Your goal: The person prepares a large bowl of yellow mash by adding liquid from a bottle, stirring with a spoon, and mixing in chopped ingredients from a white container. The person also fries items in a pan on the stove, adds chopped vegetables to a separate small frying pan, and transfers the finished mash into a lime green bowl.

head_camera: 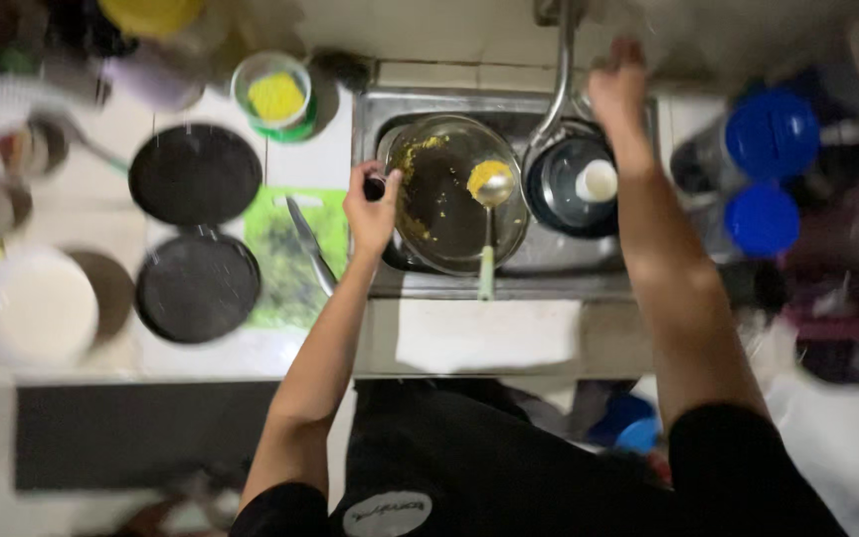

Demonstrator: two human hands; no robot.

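Currently, a soiled glass bowl (454, 194) is held in the sink (549, 254) under the tap (557, 85).

The left hand (372, 204) is closed around the bowl's rim at its left edge, which keeps the bowl tilted and steady over the basin. The right hand (616, 85) reaches to the back of the sink beside the tap; whether its grip is closed on anything cannot be told, as the fingers are blurred. The bowl is clear, with yellow residue smeared along its upper left wall. A spoon (489, 214) with a pale green handle rests inside it, its head carrying a yellow lump. A dark pot (574, 189) sits just beside the bowl in the basin. On the counter (335, 149) to the left lie a green cutting board (290, 254), a knife (310, 244) and two dark pans (196, 229).
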